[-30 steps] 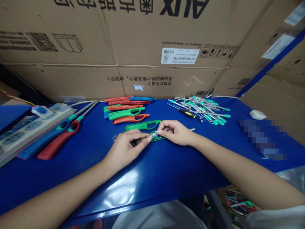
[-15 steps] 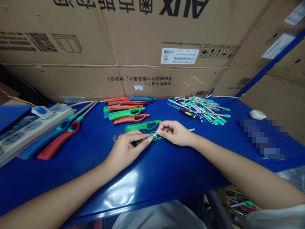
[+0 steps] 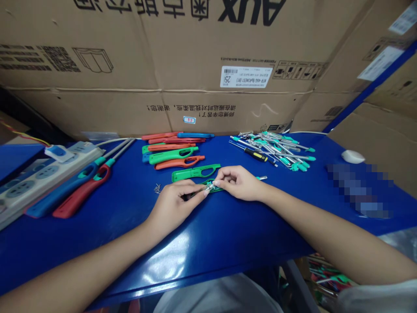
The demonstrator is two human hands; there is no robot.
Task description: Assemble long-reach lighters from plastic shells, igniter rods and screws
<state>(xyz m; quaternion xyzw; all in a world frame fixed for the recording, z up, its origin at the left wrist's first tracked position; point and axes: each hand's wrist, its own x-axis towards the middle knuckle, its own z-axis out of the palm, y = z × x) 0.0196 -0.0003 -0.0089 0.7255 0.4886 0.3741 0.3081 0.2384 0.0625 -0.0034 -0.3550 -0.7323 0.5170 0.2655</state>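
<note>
My left hand [image 3: 177, 198] is closed, thumb and fingers pinching a small silvery lighter part [image 3: 210, 186]. From the other side, the fingertips of my right hand [image 3: 240, 182] pinch the same part. Beneath both hands lies an open green lighter shell half [image 3: 219, 188], mostly covered by my fingers. Just behind it rests a second green shell half [image 3: 187, 174] with a loop-shaped opening. The tip of a metal rod [image 3: 262, 177] sticks out beyond my right hand; the rest of it is hidden.
Coloured lighter handles [image 3: 177, 155] lie stacked behind. At back right are metal lighter tubes [image 3: 276, 145] with teal ends and a black-yellow screwdriver [image 3: 256, 154]. Two long lighters [image 3: 83, 187] lie beside a power strip [image 3: 42, 176]. Small metal pieces [image 3: 157, 188] sit left. A cardboard box [image 3: 124, 108] stands behind.
Both hands stay nearly in place over the green shell half. The fingertips have shifted very slightly around the small silvery part.
</note>
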